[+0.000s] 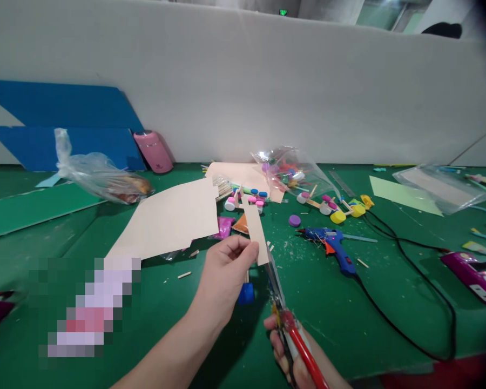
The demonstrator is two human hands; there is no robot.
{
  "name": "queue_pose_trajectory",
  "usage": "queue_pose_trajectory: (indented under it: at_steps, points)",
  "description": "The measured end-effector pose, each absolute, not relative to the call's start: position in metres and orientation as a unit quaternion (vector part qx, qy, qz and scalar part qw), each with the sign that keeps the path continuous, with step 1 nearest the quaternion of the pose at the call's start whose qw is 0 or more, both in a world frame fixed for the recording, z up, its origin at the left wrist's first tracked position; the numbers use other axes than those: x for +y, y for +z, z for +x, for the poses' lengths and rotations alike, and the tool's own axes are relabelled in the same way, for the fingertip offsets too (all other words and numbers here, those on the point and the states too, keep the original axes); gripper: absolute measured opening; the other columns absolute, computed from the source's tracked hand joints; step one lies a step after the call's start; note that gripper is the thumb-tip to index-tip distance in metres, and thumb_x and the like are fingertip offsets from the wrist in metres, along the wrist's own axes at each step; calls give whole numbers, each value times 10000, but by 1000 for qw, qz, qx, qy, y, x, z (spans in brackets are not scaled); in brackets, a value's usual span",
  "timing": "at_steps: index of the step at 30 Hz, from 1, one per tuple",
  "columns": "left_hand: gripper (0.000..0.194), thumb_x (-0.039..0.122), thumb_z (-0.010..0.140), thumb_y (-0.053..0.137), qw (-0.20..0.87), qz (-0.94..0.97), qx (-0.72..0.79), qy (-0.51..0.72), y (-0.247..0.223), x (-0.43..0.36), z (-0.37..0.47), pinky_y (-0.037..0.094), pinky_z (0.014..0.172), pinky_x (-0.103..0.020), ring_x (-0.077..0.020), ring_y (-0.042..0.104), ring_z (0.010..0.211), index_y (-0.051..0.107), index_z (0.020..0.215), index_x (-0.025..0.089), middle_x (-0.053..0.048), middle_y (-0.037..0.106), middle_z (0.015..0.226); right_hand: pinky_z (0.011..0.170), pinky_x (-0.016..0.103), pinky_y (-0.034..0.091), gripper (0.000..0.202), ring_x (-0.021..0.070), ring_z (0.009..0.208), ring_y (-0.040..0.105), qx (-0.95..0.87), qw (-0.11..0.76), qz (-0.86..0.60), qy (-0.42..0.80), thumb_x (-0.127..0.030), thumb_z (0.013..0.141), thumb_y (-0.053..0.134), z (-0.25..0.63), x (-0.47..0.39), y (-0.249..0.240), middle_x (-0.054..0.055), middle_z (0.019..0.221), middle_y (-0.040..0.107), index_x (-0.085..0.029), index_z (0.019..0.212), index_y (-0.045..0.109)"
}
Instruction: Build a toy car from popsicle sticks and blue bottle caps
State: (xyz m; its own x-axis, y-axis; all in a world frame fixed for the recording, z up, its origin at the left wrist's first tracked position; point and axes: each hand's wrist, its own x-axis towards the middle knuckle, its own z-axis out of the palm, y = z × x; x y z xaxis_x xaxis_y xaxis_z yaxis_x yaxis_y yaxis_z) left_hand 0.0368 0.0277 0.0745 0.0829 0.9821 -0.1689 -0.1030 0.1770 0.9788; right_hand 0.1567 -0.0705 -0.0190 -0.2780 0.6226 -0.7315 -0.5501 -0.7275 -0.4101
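A narrow strip of cream card [254, 224] is pinched between the thumb and fingers of my left hand [229, 270], held up over the green table. My right hand [285, 346] grips scissors [297, 337] with a red handle. Their blades point up and away, against the lower right edge of the strip; whether they are cutting into it I cannot tell. Behind my left wrist, partly hidden, a blue bottle cap [246, 293] lies on the table. Left of my left hand rests a large cream card sheet [170, 216] with a notched right edge.
A blue glue gun [332, 243] lies to the right, its black cord trailing to a purple power strip [473, 275]. Farther back are stick-and-cap pieces [328, 205], a purple cap [294, 220], a plastic bag of caps [294, 170] and a pink cup [154, 151]. A white partition [243, 86] stands behind.
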Motion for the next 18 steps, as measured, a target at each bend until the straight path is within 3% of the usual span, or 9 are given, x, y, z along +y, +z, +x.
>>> queue_pose_trajectory:
  at_steps: [18]
  points:
    - [164, 259, 702, 611, 586, 449, 502, 450, 72, 26, 37, 301, 480, -207, -81, 409, 508, 570, 588, 149, 31, 511, 545, 292, 142, 185, 410, 19, 306, 323, -71, 411, -478, 773, -530, 552, 658, 152, -71, -22, -82, 436, 401, -174, 732, 563]
